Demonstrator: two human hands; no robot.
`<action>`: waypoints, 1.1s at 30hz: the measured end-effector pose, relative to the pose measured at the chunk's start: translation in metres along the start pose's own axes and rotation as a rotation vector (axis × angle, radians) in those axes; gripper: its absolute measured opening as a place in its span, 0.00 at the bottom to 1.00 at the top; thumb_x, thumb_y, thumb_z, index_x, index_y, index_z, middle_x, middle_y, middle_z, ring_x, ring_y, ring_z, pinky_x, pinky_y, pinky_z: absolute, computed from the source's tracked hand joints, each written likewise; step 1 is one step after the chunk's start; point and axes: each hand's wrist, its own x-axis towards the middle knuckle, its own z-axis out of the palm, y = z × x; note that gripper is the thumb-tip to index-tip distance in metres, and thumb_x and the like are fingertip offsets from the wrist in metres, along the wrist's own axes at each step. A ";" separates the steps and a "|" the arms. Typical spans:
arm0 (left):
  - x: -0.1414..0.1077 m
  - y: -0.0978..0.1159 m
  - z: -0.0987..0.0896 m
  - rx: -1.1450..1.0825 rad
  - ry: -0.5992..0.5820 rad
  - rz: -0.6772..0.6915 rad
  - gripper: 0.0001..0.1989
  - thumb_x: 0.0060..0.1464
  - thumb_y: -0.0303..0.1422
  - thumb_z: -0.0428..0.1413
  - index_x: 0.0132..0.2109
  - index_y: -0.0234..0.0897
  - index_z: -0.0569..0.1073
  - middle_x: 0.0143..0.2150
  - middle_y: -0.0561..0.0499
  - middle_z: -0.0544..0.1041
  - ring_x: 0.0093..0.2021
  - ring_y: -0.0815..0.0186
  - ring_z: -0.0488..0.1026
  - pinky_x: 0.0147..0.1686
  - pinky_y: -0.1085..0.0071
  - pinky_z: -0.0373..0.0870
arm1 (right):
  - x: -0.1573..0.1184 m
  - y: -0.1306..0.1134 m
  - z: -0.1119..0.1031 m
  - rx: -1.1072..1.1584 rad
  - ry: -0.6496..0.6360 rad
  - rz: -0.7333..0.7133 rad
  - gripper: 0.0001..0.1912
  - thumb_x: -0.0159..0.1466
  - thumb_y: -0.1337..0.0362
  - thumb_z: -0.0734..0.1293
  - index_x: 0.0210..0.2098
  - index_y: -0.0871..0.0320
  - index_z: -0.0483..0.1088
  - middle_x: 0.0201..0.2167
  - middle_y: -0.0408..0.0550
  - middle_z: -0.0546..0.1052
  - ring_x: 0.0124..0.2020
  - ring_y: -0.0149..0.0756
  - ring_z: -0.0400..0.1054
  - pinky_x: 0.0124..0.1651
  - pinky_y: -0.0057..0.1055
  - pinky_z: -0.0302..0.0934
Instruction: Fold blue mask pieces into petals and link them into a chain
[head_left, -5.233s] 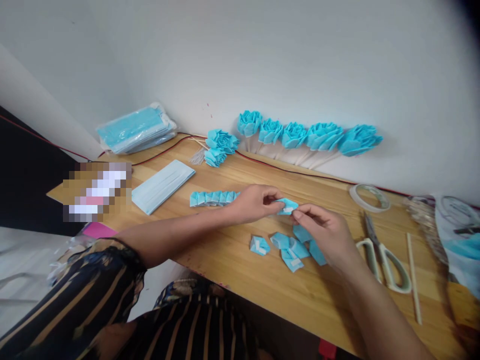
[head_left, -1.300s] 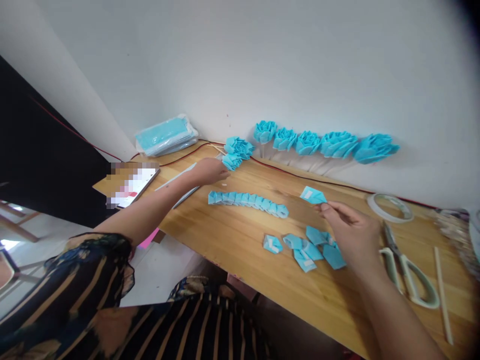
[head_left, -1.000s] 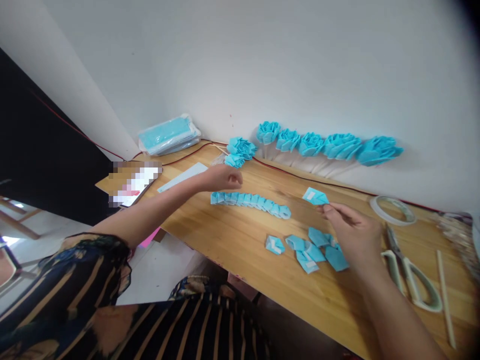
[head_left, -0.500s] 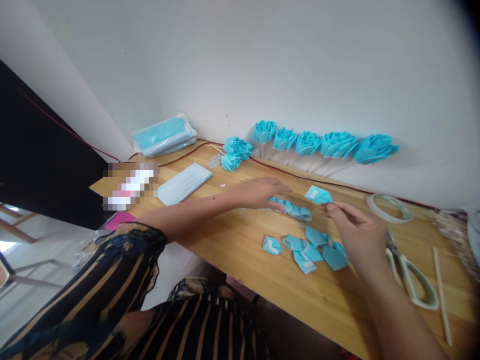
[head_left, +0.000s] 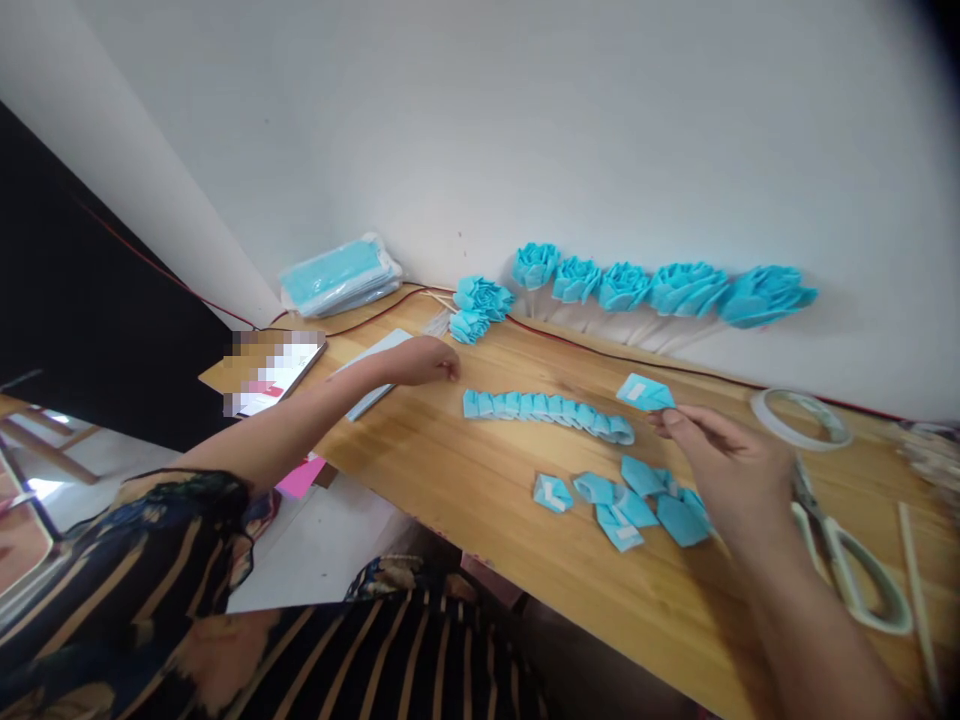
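Note:
My right hand (head_left: 739,460) pinches a folded blue petal piece (head_left: 646,392) by its edge, with a white strip on its upper face. My left hand (head_left: 429,362) hovers over the table beside a pale blue face mask (head_left: 381,345), fingers curled together; whatever they may hold is too small to make out. Between the hands lies a row of overlapping blue folded pieces (head_left: 547,407). Nearer the front edge, several loose folded pieces (head_left: 622,505) are scattered, some with white strips.
Several blue fabric roses (head_left: 626,287) on white stems lean on the wall, and more roses (head_left: 480,305) lie left of them. A bag of masks (head_left: 341,275) sits at the back. Scissors (head_left: 844,560), a tape roll (head_left: 801,420) and a stick (head_left: 919,600) lie right; a phone (head_left: 289,375) lies left.
My left hand has moved left from above the row of folded pieces to beside the mask, its fingers now curled. My right hand still pinches the same petal piece.

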 end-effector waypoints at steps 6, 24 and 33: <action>0.008 0.050 -0.001 -0.353 0.387 0.146 0.16 0.62 0.36 0.51 0.50 0.33 0.76 0.50 0.43 0.78 0.45 0.65 0.74 0.46 0.71 0.68 | -0.004 -0.004 -0.001 0.137 -0.205 -0.017 0.12 0.59 0.51 0.70 0.32 0.53 0.80 0.31 0.46 0.83 0.34 0.42 0.77 0.40 0.36 0.71; 0.057 0.133 0.043 -1.121 0.101 0.118 0.07 0.51 0.32 0.59 0.30 0.32 0.71 0.26 0.57 0.69 0.27 0.75 0.63 0.29 0.76 0.59 | -0.002 -0.012 -0.005 0.255 -0.267 0.027 0.13 0.61 0.52 0.66 0.31 0.52 0.79 0.28 0.46 0.81 0.33 0.42 0.76 0.40 0.38 0.71; 0.046 0.138 0.058 -1.108 0.052 0.188 0.07 0.52 0.32 0.59 0.30 0.33 0.73 0.26 0.58 0.70 0.27 0.75 0.63 0.31 0.75 0.60 | -0.009 -0.029 0.004 0.320 -0.286 -0.040 0.18 0.60 0.59 0.68 0.50 0.51 0.72 0.35 0.45 0.78 0.36 0.36 0.73 0.41 0.34 0.69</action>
